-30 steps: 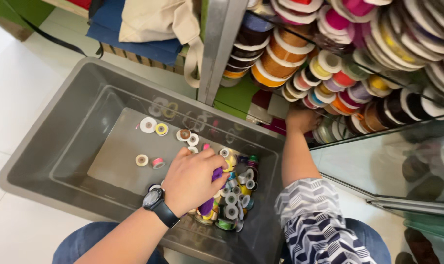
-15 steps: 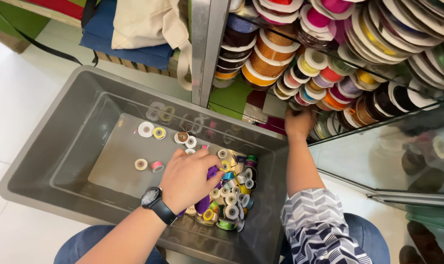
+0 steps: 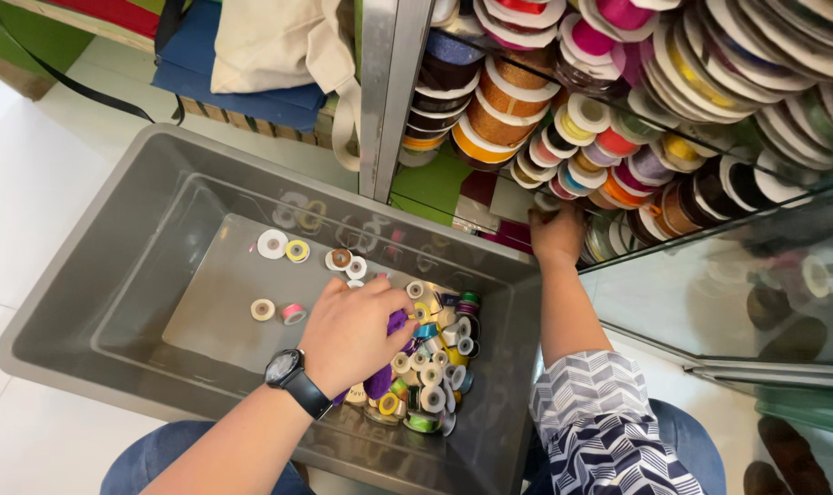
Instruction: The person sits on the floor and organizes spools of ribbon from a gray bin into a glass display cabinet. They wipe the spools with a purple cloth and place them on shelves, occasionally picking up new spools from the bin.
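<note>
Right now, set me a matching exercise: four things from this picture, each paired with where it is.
Things:
1. left hand
2. right hand
3. wristwatch
4. cloth bag

Places:
A. on the left wrist
B. up at the shelf of ribbon rolls
C. on the blue cushion behind the bin
D. on the pile of small spools in the grey bin

Pairs: 1-D, 2-B, 3-A, 4-C

Grey bin (image 3: 114,302), purple ribbon roll (image 3: 394,328), navy-white zigzag sleeve (image 3: 604,431).

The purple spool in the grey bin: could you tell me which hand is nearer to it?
Left. The left hand lies on the purple spool in the bin. The right hand is up at the shelf spools.
</note>
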